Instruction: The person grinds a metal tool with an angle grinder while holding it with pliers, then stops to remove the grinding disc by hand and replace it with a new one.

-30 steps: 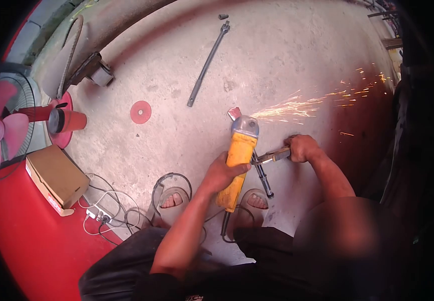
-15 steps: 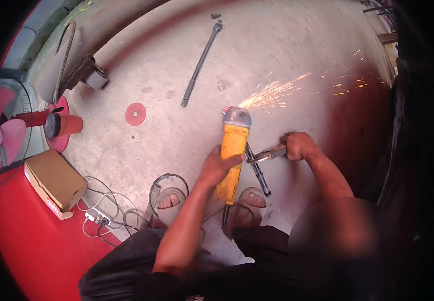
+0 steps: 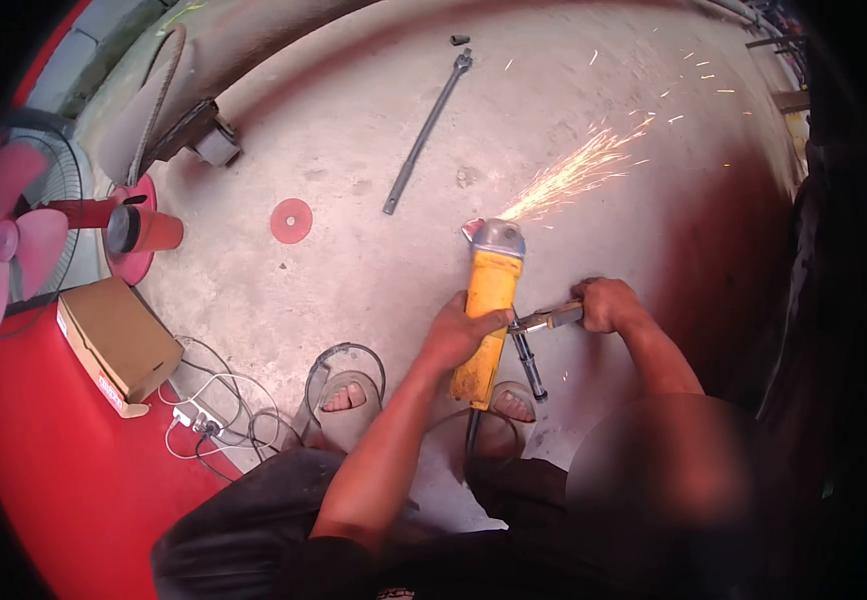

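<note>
My left hand (image 3: 456,335) is wrapped round the yellow body of an angle grinder (image 3: 494,285), its head pointing away from me. Bright sparks (image 3: 585,172) fly from the head toward the upper right. In my right hand (image 3: 610,305) are locking pliers (image 3: 553,317), closed in a fist. Their jaws are clamped on a dark metal rod (image 3: 528,366), which slants beneath the grinder. The rod's far part and the contact with the disc are hidden by the grinder. A power cord (image 3: 472,432) leaves the grinder's rear end between my feet.
A long breaker bar (image 3: 428,132) and a red disc (image 3: 291,221) lie on the concrete floor. A pink-bladed fan (image 3: 15,240), a cardboard box (image 3: 120,338) and a power strip (image 3: 196,418) with tangled cords are at left. My sandalled feet (image 3: 345,398) are close to the grinder.
The view has shifted, so the whole scene sits further right. The spark stream now points more steeply upward. Both hands keep their grips, and the grinder covers more of the rod.
</note>
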`<state>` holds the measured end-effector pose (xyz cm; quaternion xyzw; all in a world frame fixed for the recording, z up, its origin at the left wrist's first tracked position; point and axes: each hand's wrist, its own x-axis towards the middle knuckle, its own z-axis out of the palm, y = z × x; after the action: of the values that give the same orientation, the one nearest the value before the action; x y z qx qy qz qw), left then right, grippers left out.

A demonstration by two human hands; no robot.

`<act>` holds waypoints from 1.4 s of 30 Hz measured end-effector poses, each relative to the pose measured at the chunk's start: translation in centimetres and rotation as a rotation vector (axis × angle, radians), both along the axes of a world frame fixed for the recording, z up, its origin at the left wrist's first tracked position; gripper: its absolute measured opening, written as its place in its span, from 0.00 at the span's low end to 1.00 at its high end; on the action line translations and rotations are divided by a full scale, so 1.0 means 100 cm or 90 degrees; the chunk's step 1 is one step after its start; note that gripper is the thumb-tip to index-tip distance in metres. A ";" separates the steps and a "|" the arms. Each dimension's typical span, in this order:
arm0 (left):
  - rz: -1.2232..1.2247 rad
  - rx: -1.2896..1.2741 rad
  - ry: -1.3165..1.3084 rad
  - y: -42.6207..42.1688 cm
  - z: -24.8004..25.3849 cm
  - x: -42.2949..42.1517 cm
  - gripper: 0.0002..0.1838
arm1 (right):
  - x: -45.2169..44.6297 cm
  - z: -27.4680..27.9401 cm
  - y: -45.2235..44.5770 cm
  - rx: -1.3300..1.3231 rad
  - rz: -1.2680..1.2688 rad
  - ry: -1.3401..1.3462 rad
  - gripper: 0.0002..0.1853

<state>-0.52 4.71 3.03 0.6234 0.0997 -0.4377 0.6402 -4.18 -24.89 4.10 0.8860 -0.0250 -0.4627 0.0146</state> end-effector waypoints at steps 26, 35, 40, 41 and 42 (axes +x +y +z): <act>-0.027 0.010 -0.007 -0.008 -0.008 0.005 0.39 | 0.003 0.000 0.001 -0.014 0.006 0.007 0.20; 0.008 -0.006 -0.023 -0.009 -0.016 -0.002 0.38 | 0.002 -0.001 0.000 -0.002 0.011 0.021 0.20; 0.010 0.001 0.003 -0.010 -0.006 0.005 0.38 | -0.001 0.001 0.001 -0.008 0.010 -0.003 0.19; -0.012 -0.003 -0.005 -0.009 -0.006 0.007 0.38 | 0.000 -0.001 0.001 -0.007 0.012 -0.007 0.19; -0.012 -0.003 -0.007 -0.010 -0.008 0.006 0.38 | -0.002 -0.001 0.001 0.003 0.010 -0.018 0.19</act>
<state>0.11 3.66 2.19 0.6254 0.0891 -0.4403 0.6380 -4.33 -24.77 3.95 0.8927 -0.0173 -0.4501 0.0155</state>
